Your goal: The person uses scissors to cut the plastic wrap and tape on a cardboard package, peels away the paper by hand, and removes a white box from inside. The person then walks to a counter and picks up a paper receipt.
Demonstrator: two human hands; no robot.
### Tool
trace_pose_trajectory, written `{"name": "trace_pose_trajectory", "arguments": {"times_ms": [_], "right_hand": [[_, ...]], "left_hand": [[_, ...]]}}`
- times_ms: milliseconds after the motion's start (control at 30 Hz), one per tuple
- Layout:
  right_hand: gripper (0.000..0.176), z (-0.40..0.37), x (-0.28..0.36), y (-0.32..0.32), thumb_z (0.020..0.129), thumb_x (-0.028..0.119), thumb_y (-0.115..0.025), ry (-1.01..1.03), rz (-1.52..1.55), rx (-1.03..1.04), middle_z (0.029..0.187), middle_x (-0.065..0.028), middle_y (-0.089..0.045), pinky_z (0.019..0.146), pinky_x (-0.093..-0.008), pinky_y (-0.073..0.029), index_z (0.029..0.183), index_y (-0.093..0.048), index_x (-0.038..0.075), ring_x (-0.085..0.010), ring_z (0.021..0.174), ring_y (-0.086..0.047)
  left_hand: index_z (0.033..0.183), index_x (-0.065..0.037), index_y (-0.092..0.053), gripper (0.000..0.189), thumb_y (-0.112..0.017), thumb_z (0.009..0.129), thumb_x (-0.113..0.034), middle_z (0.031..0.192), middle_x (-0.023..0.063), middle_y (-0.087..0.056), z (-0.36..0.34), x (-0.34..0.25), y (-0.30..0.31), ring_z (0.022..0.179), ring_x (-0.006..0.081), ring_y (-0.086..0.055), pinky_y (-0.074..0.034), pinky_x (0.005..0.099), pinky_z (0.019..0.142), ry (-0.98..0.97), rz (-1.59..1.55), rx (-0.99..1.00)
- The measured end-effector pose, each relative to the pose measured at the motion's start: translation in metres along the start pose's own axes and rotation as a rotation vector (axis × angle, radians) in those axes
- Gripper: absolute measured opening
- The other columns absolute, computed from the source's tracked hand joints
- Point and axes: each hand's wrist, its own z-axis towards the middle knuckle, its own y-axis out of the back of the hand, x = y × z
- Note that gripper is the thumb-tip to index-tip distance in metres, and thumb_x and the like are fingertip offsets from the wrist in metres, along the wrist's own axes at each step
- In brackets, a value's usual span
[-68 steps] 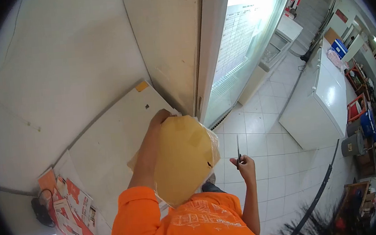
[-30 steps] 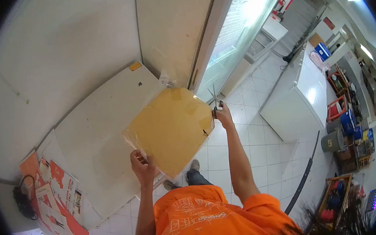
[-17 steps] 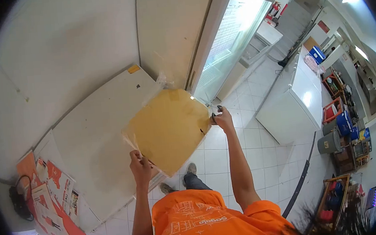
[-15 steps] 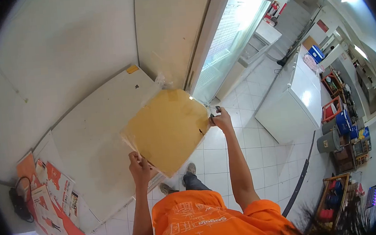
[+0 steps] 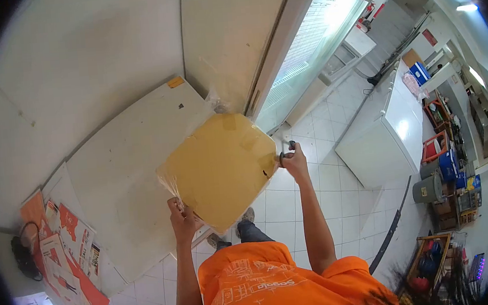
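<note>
A flat tan board or package (image 5: 219, 169), wrapped in clear plastic, lies over the corner of a white surface and overhangs the floor. Fingers of my left hand (image 5: 182, 219) are closed on the loose plastic wrap (image 5: 168, 183) at its near left edge. By the right edge, my right hand (image 5: 295, 164) has its fingers in the dark handles of scissors (image 5: 282, 156). The scissor blades are small and hard to make out. More crumpled clear plastic (image 5: 216, 100) sticks out at the far corner.
The white surface (image 5: 136, 185) stretches left to red and white printed sheets (image 5: 70, 260) and a black cable. A glass-door fridge (image 5: 304, 48) stands beyond. To the right are a white chest freezer (image 5: 377, 146), a grey bin (image 5: 428, 188) and shelves.
The view has shifted slightly. My right hand and the scissors sit a little farther right, while my left hand stays at the plastic on the near left edge.
</note>
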Motion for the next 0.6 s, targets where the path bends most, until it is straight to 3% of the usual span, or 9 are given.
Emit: {"name": "trace_pose_trajectory", "arguments": {"times_ms": [67, 167, 233, 267, 367, 467, 533, 600], "right_hand": [[0.053, -0.012, 0.013, -0.001, 0.086, 0.014, -0.076, -0.001, -0.074, -0.016, 0.076, -0.0120, -0.072, 0.064, -0.0333, -0.056, 0.130, -0.050, -0.001, -0.0195, 0.070, -0.072], [0.058, -0.009, 0.017, -0.002, 0.079, 0.015, -0.081, -0.008, -0.171, -0.050, 0.069, -0.0129, -0.071, 0.064, -0.0352, -0.056, 0.127, -0.052, 0.002, -0.0234, 0.065, -0.073], [0.049, -0.005, 0.022, -0.002, 0.076, 0.000, -0.075, 0.084, -0.198, -0.032, 0.066, -0.0112, -0.069, 0.050, -0.0322, -0.053, 0.117, -0.049, 0.002, -0.0175, 0.056, -0.069], [0.049, -0.002, 0.012, -0.003, 0.076, 0.000, -0.075, 0.086, -0.195, -0.032, 0.066, -0.0112, -0.069, 0.050, -0.0322, -0.053, 0.117, -0.049, 0.002, -0.0175, 0.056, -0.069], [0.049, 0.002, 0.006, -0.003, 0.077, 0.001, -0.076, 0.078, -0.072, -0.043, 0.071, -0.0132, -0.069, 0.051, -0.0326, -0.053, 0.117, -0.048, 0.002, -0.0193, 0.055, -0.067], [0.054, -0.001, -0.009, 0.000, 0.079, 0.003, -0.077, -0.097, -0.023, 0.052, 0.075, -0.0145, -0.068, 0.055, -0.0323, -0.056, 0.120, -0.043, 0.000, -0.0209, 0.059, -0.068], [0.056, 0.004, -0.026, 0.004, 0.083, 0.004, -0.076, -0.152, 0.323, 0.183, 0.081, -0.0148, -0.068, 0.061, -0.0317, -0.059, 0.122, -0.038, 0.000, -0.0219, 0.065, -0.069], [0.054, 0.004, -0.050, 0.002, 0.085, 0.004, -0.074, -0.187, 0.381, 0.176, 0.083, -0.0154, -0.068, 0.064, -0.0327, -0.060, 0.123, -0.036, 0.000, -0.0227, 0.067, -0.070]], "left_hand": [[0.122, -0.007, -0.042, 0.028, -0.053, 0.096, -0.005, 0.083, 0.0140, -0.060, 0.002, 0.005, -0.002, 0.063, 0.0191, -0.058, -0.048, 0.0322, 0.061, 0.081, -0.133, 0.018], [0.119, -0.007, -0.041, 0.026, -0.054, 0.096, -0.007, 0.080, 0.0114, -0.057, 0.002, -0.024, 0.009, 0.065, 0.0164, -0.057, -0.047, 0.0318, 0.061, 0.087, -0.068, 0.078], [0.118, -0.007, -0.041, 0.025, -0.054, 0.096, -0.007, 0.079, 0.0105, -0.057, 0.002, -0.016, 0.006, 0.065, 0.0154, -0.056, -0.046, 0.0311, 0.061, 0.107, -0.083, 0.068], [0.116, -0.007, -0.041, 0.024, -0.054, 0.096, -0.007, 0.078, 0.0095, -0.056, 0.002, -0.013, 0.005, 0.066, 0.0145, -0.055, -0.046, 0.0303, 0.061, 0.127, -0.097, 0.054], [0.125, -0.008, -0.041, 0.026, -0.051, 0.101, -0.006, 0.082, 0.0073, -0.056, -0.001, -0.014, 0.004, 0.067, 0.0134, -0.053, -0.046, 0.0306, 0.062, 0.034, -0.098, 0.034], [0.125, -0.008, -0.041, 0.027, -0.050, 0.100, -0.006, 0.082, 0.0056, -0.051, -0.003, -0.011, 0.004, 0.067, 0.0126, -0.048, -0.043, 0.0308, 0.062, -0.045, 0.028, -0.007], [0.124, -0.008, -0.042, 0.026, -0.050, 0.100, -0.005, 0.081, 0.0049, -0.050, -0.003, -0.010, 0.003, 0.066, 0.0120, -0.046, -0.042, 0.0305, 0.061, -0.004, -0.004, 0.002], [0.124, -0.008, -0.043, 0.025, -0.050, 0.099, -0.005, 0.080, 0.0042, -0.048, -0.002, -0.005, 0.002, 0.066, 0.0115, -0.045, -0.042, 0.0302, 0.061, 0.037, -0.040, 0.005]]}}
